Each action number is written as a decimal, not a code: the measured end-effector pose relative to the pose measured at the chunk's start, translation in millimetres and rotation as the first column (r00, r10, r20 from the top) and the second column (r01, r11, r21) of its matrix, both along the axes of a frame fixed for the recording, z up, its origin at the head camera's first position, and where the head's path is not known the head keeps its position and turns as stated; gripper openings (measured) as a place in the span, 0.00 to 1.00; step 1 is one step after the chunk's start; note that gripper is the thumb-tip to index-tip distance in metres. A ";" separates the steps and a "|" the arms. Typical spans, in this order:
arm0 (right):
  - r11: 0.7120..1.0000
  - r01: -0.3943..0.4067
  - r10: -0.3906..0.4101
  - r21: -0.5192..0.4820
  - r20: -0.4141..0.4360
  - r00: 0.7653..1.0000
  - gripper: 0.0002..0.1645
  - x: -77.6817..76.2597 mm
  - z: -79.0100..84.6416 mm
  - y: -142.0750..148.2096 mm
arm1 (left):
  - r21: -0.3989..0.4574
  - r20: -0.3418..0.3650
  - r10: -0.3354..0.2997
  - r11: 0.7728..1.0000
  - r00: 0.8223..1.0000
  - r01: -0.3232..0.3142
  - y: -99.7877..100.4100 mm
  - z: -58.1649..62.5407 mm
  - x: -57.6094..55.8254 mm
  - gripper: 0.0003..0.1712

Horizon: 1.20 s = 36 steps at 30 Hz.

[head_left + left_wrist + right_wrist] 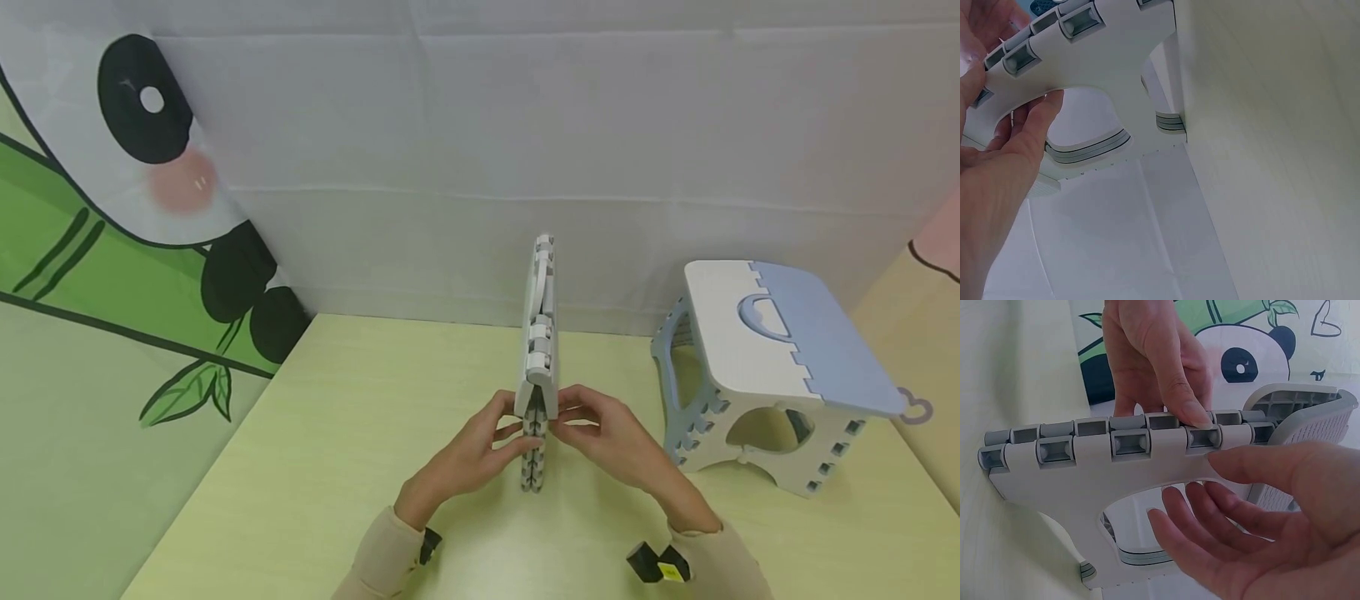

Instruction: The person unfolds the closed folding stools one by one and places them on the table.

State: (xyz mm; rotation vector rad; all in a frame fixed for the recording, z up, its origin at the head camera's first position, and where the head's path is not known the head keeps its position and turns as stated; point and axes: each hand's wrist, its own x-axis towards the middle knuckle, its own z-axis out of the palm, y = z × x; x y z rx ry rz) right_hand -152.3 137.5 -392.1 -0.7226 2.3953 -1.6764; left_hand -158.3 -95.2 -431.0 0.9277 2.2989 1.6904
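Note:
A folded white-and-grey folding step stool (538, 333) stands on edge in the middle of the table, its hinged leg panels at the near end. The left hand (468, 454) grips this near end; its thumb lies on the hinge edge in the right wrist view, and its fingers reach into the leg opening in the left wrist view. At the right side of the stool is the right hand (603, 433). Its thumb (1254, 465) lies against the outer leg panel (1072, 487), with bent fingers at the upper edge of the opening.
An unfolded white-and-blue folding step stool (757, 333) stands at the table's right side. The pale yellow table (360, 383) meets a white cloth backdrop (480, 150) behind. A panda drawing (146, 100) is on the left wall covering.

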 end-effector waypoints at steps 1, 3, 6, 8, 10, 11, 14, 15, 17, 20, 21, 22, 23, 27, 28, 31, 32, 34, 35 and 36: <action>1.000 -0.008 0.008 -0.004 0.002 1.000 0.16 0.0 -0.3 0.2 | 0.001 -0.001 -0.001 1.000 1.000 0.001 -0.1 -0.1 -0.1 0.24; 0.999 -0.030 0.030 -0.017 0.005 1.000 0.17 -0.4 -1.3 0.9 | 0.005 -0.007 -0.004 1.000 1.000 0.004 -0.1 0.1 0.0 0.24; 0.997 -0.064 0.065 -0.036 0.009 0.998 0.20 -1.5 -3.1 1.6 | 0.005 -0.012 -0.005 1.000 1.000 0.005 -0.4 -0.3 -0.2 0.24; 0.996 -0.077 0.077 -0.036 0.008 0.997 0.21 -2.2 -3.9 2.2 | 0.000 -0.013 -0.001 1.000 1.000 0.001 -0.1 -0.5 -0.5 0.24; 0.996 -0.086 0.086 -0.031 0.005 0.996 0.23 -2.9 -4.8 2.5 | -0.008 -0.012 0.006 1.000 1.000 -0.006 -0.1 -1.3 -0.8 0.24; 0.996 -0.088 0.088 -0.027 0.004 0.996 0.24 -3.2 -5.3 2.7 | -0.011 -0.011 0.009 1.000 1.000 -0.009 -0.1 -1.4 -0.9 0.24; 0.995 -0.094 0.094 -0.015 0.007 0.996 0.26 -3.8 -6.8 3.3 | -0.014 -0.021 0.013 1.000 1.000 -0.013 -0.2 -1.4 -0.5 0.25; 0.995 -0.097 0.097 -0.012 0.008 0.995 0.27 -3.9 -7.2 3.2 | -0.012 -0.026 0.012 1.000 1.000 -0.012 -0.2 -1.3 -0.4 0.25; 0.995 -0.100 0.100 -0.008 0.011 0.995 0.28 -3.7 -7.6 3.2 | -0.007 -0.035 0.009 1.000 0.999 -0.009 -0.3 -1.3 -0.2 0.25; 0.995 -0.099 0.099 -0.005 0.007 0.995 0.29 -2.8 -7.7 2.3 | 0.003 -0.043 0.004 1.000 0.999 -0.004 -0.1 -1.6 -0.4 0.25; 0.995 -0.098 0.098 -0.008 0.004 0.995 0.29 -2.5 -7.8 1.9 | 0.005 -0.044 0.003 1.000 0.999 -0.003 0.0 -1.9 -0.5 0.25; 0.995 -0.094 0.094 -0.014 0.006 0.996 0.29 -2.2 -8.1 1.2 | 0.006 -0.046 0.001 1.000 0.999 -0.001 0.0 -2.2 -0.7 0.25; 0.996 -0.089 0.090 -0.018 0.007 0.996 0.29 -2.1 -8.7 0.6 | 0.007 -0.047 0.000 1.000 0.999 0.000 0.1 -2.5 -0.9 0.24; 0.997 -0.065 0.065 -0.043 0.002 0.998 0.30 -1.8 -12.2 -2.6 | 0.012 -0.047 -0.003 1.000 0.999 0.004 0.4 -3.0 -1.1 0.24; 0.997 -0.057 0.057 -0.049 0.002 0.998 0.30 -1.9 -13.3 -3.5 | 0.011 -0.045 -0.003 1.000 0.999 0.004 0.5 -3.0 -1.1 0.25; 0.997 -0.038 0.037 -0.062 -0.009 0.999 0.30 -2.0 -16.6 -6.4 | 0.011 -0.036 -0.004 1.000 0.999 0.004 0.4 -2.7 -1.2 0.24; 0.997 -0.030 0.030 -0.064 -0.012 0.999 0.30 -1.9 -17.7 -7.5 | 0.011 -0.035 -0.004 1.000 0.999 0.004 0.3 -2.7 -1.3 0.24; 0.998 -0.014 0.012 -0.065 -0.022 1.000 0.30 -1.3 -19.7 -9.5 | 0.009 -0.037 -0.005 1.000 0.999 0.005 0.1 -2.6 -1.5 0.24; 0.998 -0.005 0.003 -0.066 -0.029 1.000 0.30 -1.2 -20.9 -10.6 | 0.010 -0.036 -0.006 1.000 0.999 0.007 0.0 -2.6 -1.7 0.24; 0.998 0.004 -0.007 -0.069 -0.035 0.999 0.30 -0.9 -21.9 -11.7 | 0.010 -0.037 -0.006 1.000 0.999 0.007 -0.1 -2.6 -1.8 0.24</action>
